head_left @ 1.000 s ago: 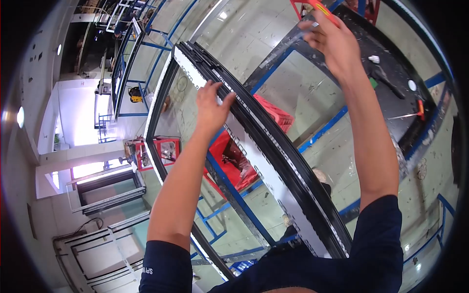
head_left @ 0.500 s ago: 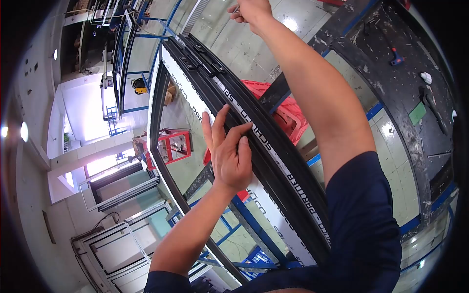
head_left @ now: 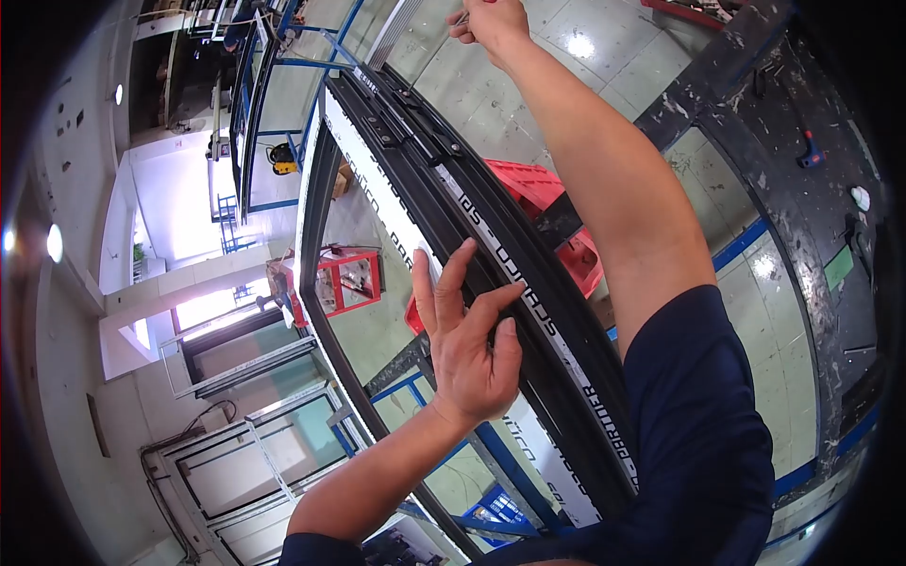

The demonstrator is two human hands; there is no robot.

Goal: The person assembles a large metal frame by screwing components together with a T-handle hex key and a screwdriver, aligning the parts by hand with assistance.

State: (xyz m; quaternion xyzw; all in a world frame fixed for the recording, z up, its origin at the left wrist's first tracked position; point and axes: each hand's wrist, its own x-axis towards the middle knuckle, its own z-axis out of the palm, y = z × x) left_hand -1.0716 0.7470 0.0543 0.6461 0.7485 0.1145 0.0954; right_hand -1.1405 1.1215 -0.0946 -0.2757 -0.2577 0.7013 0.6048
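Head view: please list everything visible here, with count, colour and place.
frame: one, black with white lettered tape, running diagonally across the middle
crate: one, red, under the frame
bench: one, black, right, with small tools on it
cart: one, red, left of the frame
machine: one, yellow, far back left
floor: pale tiles, glossy
left hand: fingers spread, fingertips on the frame
right hand: raised at top edge, closed on a small thing I cannot make out
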